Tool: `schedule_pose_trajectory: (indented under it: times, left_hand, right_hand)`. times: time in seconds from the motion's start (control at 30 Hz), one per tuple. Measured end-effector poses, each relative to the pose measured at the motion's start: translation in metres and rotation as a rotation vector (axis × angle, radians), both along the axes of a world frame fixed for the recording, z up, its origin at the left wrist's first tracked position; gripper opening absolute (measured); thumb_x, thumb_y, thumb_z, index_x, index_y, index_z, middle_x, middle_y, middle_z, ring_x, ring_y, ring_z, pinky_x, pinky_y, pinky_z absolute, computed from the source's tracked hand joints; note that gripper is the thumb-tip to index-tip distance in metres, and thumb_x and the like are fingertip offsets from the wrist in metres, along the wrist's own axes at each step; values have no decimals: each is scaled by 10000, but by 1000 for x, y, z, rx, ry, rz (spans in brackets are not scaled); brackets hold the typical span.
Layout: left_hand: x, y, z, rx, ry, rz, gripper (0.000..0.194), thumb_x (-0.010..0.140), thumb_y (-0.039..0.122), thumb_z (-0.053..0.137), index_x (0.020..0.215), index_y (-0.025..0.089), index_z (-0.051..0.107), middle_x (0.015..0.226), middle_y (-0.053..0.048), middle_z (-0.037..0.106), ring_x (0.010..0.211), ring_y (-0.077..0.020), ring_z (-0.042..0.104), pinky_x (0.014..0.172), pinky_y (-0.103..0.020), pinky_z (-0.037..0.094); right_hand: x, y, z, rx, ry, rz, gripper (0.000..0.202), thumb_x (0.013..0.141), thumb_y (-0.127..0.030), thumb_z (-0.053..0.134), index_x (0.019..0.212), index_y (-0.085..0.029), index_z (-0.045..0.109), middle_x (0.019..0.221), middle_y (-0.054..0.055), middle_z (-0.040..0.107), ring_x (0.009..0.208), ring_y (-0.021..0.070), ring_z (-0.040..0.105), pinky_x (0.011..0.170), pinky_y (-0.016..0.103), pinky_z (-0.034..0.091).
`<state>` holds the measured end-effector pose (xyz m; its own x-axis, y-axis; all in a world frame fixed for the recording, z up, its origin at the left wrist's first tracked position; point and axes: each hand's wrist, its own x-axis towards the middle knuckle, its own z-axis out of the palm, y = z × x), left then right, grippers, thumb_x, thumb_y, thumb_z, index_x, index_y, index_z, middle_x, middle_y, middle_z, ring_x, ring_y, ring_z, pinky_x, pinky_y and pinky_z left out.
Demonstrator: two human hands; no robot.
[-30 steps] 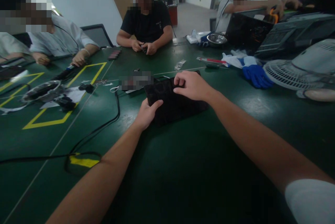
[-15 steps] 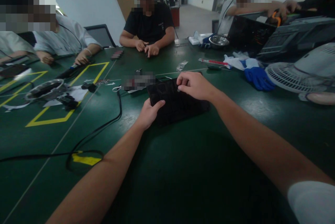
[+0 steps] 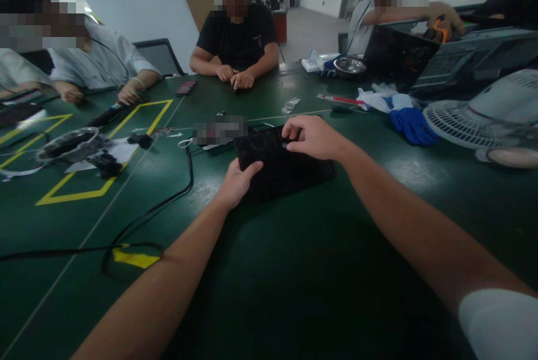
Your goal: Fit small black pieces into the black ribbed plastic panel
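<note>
From the head camera, the left hand (image 3: 237,185) grips the near-left edge of the flat black case (image 3: 290,172), thumb on top, on the green table (image 3: 286,259). The right hand (image 3: 316,137) arches over its far side, fingers curled; whether they're holding anything, I can't tell.

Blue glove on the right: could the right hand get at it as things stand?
Probably yes: the right hand is occupied at the black case, but only green tabletop seems to lie between that hand and the blue glove.

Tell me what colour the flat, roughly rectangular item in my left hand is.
The flat, roughly rectangular item looks black, best seen in the head view.
</note>
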<state>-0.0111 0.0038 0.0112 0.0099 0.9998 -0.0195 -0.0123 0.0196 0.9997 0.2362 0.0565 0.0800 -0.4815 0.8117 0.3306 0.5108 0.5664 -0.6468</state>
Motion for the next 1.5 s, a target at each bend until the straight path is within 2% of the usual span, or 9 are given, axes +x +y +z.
schedule_pose_trajectory:
  times: [0.7,0.93,1.23,1.5]
  left_hand:
    - [-3,3,-4,3,-11,-3,499,724,413,871,1145,173,751,1173,-119,802,1111,-348,751,1063,-545,575]
    - [-1,2,-3,-1,-33,-3,500,717,403,874,1146,178,753,1163,-107,807,1115,-341,750,1063,-533,576]
    - [0,-1,1,7,-16,1,478,711,418,871,1109,180,752,1132,-100,804,1087,-337,748,1022,-507,582]
    - [1,-1,1,0,-3,8,437,709,409,856,1071,187,754,1094,-87,808,1069,-323,746,1043,-509,566]
  right_hand:
    - [-6,-3,-5,54,-30,-57,214,776,-249,824,952,-200,712,931,33,665,756,170,576,745,341,447]
    - [-13,-6,-9,129,-47,-151,168,806,-299,821,883,-222,693,890,21,652,792,189,573,752,347,408]
    - [-14,-6,-10,118,-30,-183,139,867,-325,770,822,-225,683,845,13,644,769,183,561,753,351,399]
    - [-12,-4,-11,127,2,-115,56,876,-257,736,872,-212,702,828,11,657,754,179,583,721,342,407]
